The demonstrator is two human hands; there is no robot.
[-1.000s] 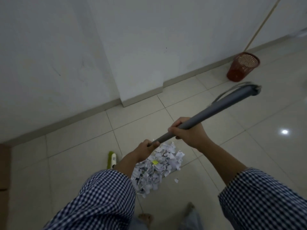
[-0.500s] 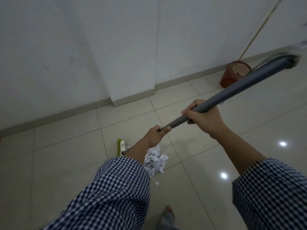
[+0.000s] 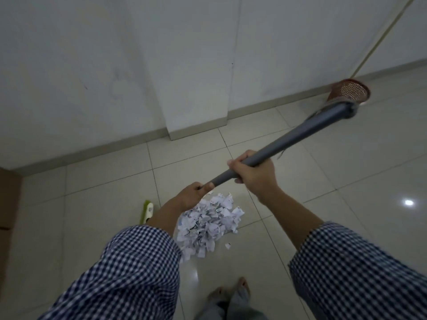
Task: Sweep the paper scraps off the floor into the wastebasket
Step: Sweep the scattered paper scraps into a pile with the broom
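Both hands grip a grey broom handle [image 3: 298,137] that slants from upper right down to lower left. My right hand [image 3: 255,174] holds it higher up; my left hand [image 3: 193,196] holds it lower. The green and white broom head [image 3: 147,211] shows on the floor left of my left forearm, which hides its other end. A heap of white paper scraps [image 3: 208,224] lies on the tiles just right of the broom head, with one stray scrap [image 3: 228,245] beside it. The red mesh wastebasket [image 3: 349,92] stands by the wall at the far right.
A thin pale stick [image 3: 383,33] leans on the wall above the wastebasket. A wall pillar [image 3: 196,107] juts out onto the floor ahead. A brown box edge [image 3: 8,199] is at the far left. My feet [image 3: 231,294] stand behind the heap. Tiled floor spreads to the right.
The broom handle's top end swung down and left again after rising. More of the scrap heap shows beside my left arm than half a second ago. Both hands kept their grip.
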